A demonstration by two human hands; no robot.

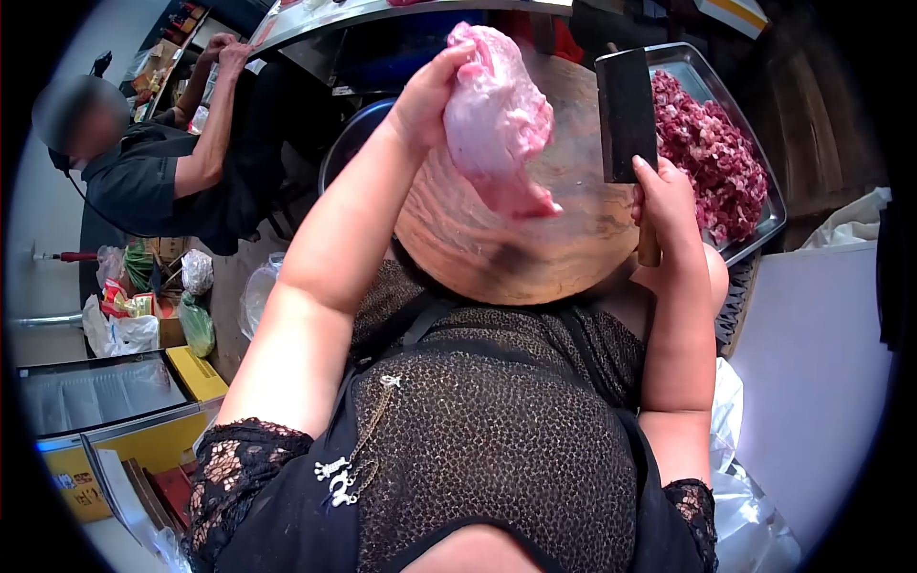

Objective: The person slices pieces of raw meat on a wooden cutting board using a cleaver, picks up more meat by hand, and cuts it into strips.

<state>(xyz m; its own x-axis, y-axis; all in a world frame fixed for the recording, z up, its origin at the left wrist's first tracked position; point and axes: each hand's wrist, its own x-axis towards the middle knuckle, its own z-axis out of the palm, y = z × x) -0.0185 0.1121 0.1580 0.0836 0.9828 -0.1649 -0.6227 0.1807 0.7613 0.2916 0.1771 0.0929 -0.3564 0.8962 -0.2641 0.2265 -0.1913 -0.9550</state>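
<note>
My left hand is closed on a large piece of raw meat, pink and pale, held up over a round wooden chopping block. The meat's lower end tapers and hangs above the wood. In my right hand is a cleaver, gripped by its wooden handle with the dark broad blade pointing up at the block's right side. Beside the blade, a metal tray holds a heap of chopped red meat.
A co-worker sits at the left by a metal-edged table. Bags and boxes lie on the floor at the left. A white surface stands to my right, with clear plastic below it.
</note>
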